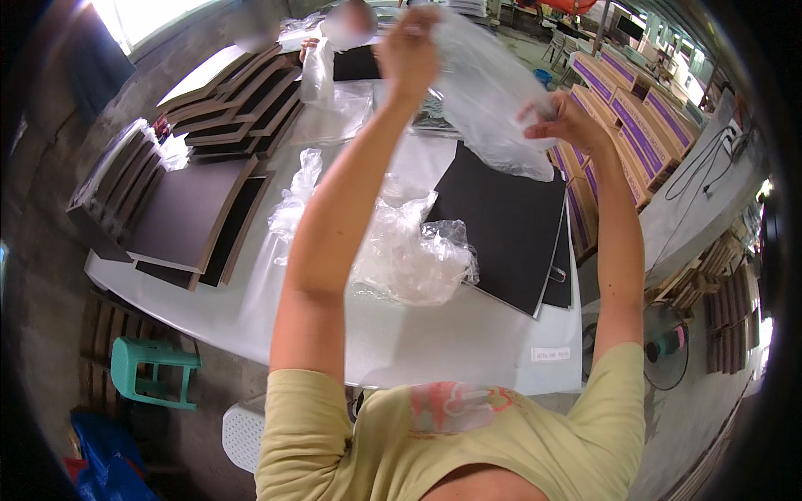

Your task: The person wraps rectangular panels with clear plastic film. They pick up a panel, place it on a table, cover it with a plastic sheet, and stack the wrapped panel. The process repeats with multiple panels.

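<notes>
High over the far part of the table, my left hand (408, 54) is closed on the upper edge of a clear plastic bag (489, 92). The bag hangs slack and spreads across toward my right hand (564, 125), whose bent fingers hold its right edge; some fingertips show blurred through the film. Below the bag lie black flat boards (501, 217), stacked slightly askew. A crumpled heap of clear plastic (413, 255) rests beside them at the middle of the table, partly behind my left forearm.
Stacks of dark boards (188, 204) stand on the left of the white table (455, 342). Two people are across the table; one hand (311, 46) is near another plastic bag (318, 75). Cartons (626, 125) are piled at right. A green stool (150, 367) and a fan (668, 342) stand on the floor.
</notes>
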Available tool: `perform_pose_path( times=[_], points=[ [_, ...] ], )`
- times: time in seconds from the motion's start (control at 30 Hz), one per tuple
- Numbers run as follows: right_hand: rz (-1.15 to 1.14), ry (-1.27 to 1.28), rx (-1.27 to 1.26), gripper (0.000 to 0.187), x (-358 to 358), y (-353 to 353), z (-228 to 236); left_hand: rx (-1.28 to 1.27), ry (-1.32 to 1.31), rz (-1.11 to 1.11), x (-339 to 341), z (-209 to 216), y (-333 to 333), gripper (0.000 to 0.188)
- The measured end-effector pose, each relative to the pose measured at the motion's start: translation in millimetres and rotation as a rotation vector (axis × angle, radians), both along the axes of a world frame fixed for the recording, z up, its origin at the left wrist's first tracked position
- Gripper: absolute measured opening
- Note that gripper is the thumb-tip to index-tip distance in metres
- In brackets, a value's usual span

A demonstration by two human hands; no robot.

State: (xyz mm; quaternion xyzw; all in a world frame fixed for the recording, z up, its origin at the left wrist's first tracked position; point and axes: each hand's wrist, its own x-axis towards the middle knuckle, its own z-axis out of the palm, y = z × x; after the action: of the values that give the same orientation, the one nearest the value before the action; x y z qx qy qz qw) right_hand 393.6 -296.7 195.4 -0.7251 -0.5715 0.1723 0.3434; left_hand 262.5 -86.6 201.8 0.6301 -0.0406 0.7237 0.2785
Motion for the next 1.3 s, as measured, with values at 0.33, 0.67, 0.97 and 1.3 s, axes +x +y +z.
perform_pose_path(
  times=[0.33, 0.67, 0.97, 1.3],
  points=[
    [-0.167, 0.267, 0.346, 0.021, 75, -72, -25, -0.45, 0.439, 0.056, -160, -24, 155, 0.033],
    [0.209, 0.26, 0.472, 0.078, -44, 111, -56, -0.372, 0.877, -0.379, -140, 3, 75, 0.047],
    [0.122, -0.088, 0.216, 0.021, -5, 140, -37, -0.031, 1.122, 0.076, -196, 32, 112, 0.05],
    [-0.495, -0.663, 0.786, 0.046, -15, 173, 76, -0.26, 1.333, -0.103, -287, -32, 153, 0.043]
  ],
)
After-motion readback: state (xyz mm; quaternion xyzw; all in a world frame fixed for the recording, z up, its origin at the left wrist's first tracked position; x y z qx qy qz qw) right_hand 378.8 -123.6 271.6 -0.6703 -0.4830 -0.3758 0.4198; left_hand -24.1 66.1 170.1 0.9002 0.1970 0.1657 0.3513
